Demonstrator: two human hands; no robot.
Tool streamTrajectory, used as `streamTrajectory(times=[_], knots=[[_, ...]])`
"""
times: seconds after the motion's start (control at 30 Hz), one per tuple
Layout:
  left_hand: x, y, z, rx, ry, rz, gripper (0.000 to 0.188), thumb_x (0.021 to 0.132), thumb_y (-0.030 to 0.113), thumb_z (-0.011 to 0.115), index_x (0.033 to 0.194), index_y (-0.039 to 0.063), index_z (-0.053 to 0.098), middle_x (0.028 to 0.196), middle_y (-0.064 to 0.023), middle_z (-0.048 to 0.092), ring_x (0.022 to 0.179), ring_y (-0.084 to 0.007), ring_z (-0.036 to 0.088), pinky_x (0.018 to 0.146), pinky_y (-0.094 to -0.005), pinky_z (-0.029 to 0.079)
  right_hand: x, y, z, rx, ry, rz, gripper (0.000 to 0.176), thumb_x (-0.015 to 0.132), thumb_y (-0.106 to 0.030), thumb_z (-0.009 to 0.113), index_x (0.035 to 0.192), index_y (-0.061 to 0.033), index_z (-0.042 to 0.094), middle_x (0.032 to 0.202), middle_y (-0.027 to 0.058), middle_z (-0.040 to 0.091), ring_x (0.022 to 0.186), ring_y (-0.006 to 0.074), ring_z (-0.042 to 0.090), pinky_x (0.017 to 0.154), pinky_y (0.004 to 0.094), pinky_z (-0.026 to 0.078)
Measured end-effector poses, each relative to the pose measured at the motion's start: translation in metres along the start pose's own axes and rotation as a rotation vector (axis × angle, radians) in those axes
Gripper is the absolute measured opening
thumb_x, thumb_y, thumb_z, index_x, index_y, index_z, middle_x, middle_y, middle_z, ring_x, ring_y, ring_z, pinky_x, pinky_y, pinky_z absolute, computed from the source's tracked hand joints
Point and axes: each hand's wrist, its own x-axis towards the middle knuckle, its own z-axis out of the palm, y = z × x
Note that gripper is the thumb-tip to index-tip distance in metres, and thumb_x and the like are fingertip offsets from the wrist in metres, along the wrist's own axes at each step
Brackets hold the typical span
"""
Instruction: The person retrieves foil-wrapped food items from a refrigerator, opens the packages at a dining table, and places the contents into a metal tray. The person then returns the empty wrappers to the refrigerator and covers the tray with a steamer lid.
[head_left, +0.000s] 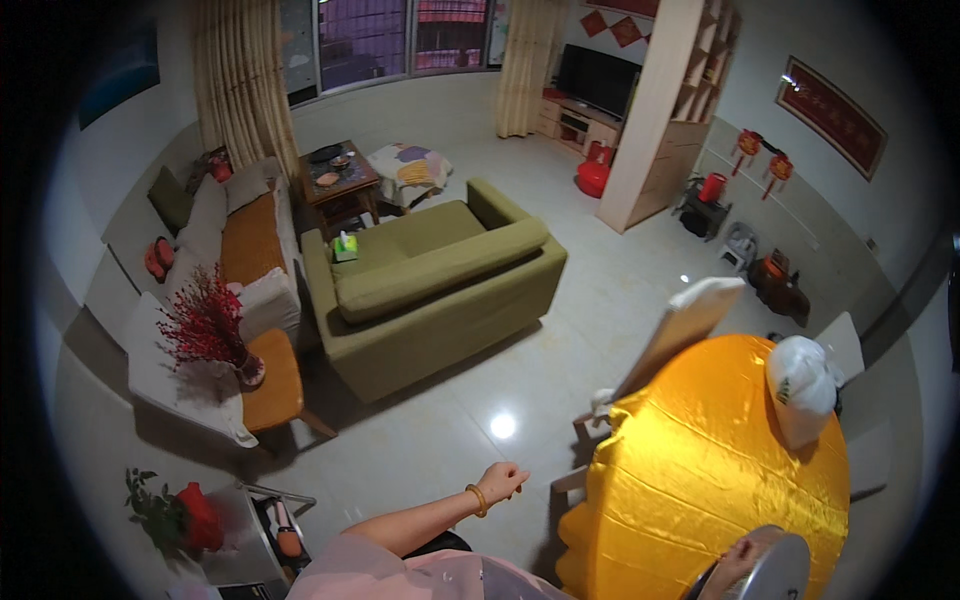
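Observation:
My left hand (504, 482) hangs over the tiled floor with its fingers curled in and nothing seen in it. A yellow bangle (477, 501) circles that wrist. At the lower right, my right hand (738, 559) grips the side of a round silver metal vessel or lid (780, 564), cut off by the bottom of the view. This stands over the near part of a table under a shiny golden cloth (667, 457). Towards the table's far right sits a tied white plastic bag (802, 386), its contents hidden.
Close to the table's left side stands a chair (675, 330). A green sofa (450, 300) is ahead. On the left, an orange-seated chair (274, 382) bears a vase of red berry branches (206, 322). A metal-framed stand (247, 525) is at the lower left.

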Motion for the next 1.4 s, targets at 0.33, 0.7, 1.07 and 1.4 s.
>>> streamTrajectory(times=[0.33, 0.7, 1.07, 1.4], knots=[[0.121, 0.035, -0.118, -0.094, 0.042, -0.032, 0.034, 0.092, 0.033, 0.056, 0.073, 0.006, 0.057, 0.063, -0.0017, 0.058, 0.047, -0.0079, 0.048, 0.043, -0.0237, 0.039, -0.133, -0.201, 0.260, 0.361, -0.546, 0.319, 0.021, 0.094, -0.016, 0.055, 0.081, -0.0003, 0.059, 0.072, 0.0060, 0.058, 0.062, 0.0128, 0.056, 0.055, 0.0295, 0.049], [0.373, 0.129, -0.133, -0.032, -0.074, -0.138, 0.032, 0.092, 0.032, 0.058, 0.075, 0.006, 0.058, 0.065, -0.0013, 0.058, 0.050, -0.0079, 0.049, 0.043, -0.0235, 0.037, 0.052, -0.270, 0.448, 0.458, -0.280, 0.058, 0.020, 0.095, -0.007, 0.051, 0.077, 0.0014, 0.056, 0.064, 0.0028, 0.053, 0.054, 0.0077, 0.049, 0.050, 0.0216, 0.042], [0.637, 0.282, -0.133, -0.062, -0.052, -0.178, 0.033, 0.093, 0.028, 0.057, 0.066, 0.011, 0.049, 0.056, -0.0039, 0.054, 0.042, -0.0111, 0.047, 0.038, -0.0240, 0.035, 0.273, -0.326, 0.559, 0.536, -0.231, 0.042, 0.012, 0.091, -0.002, 0.056, 0.082, 0.0055, 0.059, 0.069, 0.0057, 0.059, 0.061, 0.0094, 0.058, 0.055, 0.0230, 0.049], [0.945, 0.408, -0.022, 0.025, -0.351, -0.165, 0.035, 0.095, 0.028, 0.051, 0.064, 0.012, 0.048, 0.053, -0.0020, 0.050, 0.039, -0.0110, 0.041, 0.036, -0.0244, 0.029, 0.452, -0.299, 0.668, 0.422, 0.142, 0.303, 0.015, 0.091, -0.004, 0.054, 0.081, 0.0050, 0.061, 0.066, 0.0042, 0.059, 0.058, 0.0076, 0.054, 0.055, 0.0218, 0.045]])
